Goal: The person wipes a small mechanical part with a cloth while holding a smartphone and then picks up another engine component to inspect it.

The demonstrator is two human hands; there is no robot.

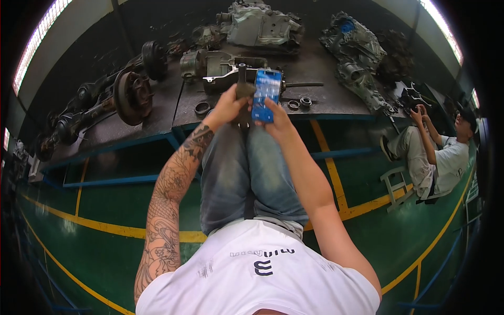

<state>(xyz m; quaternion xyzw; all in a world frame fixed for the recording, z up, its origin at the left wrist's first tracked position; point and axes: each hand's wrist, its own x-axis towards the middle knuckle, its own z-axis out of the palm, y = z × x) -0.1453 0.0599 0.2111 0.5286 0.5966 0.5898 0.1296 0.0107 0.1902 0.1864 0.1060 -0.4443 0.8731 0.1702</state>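
Note:
My left hand is closed round a dark metal part with an upright round stem and a wider brownish body, its lower end partly hidden by my fingers. Just to its right, my right hand grips a smartphone with a lit blue screen, the thumb lying over the glass. Both are held above my knees, in front of the bench edge. Beyond them on the bench lies an opened gearbox housing with a thin shaft to its right. A dark metal ring sits near the left hand.
Two more rings rest near the bench edge. Axles with a brake drum fill the left. Large gearbox casings stand at the back, another at right. A seated person is at far right.

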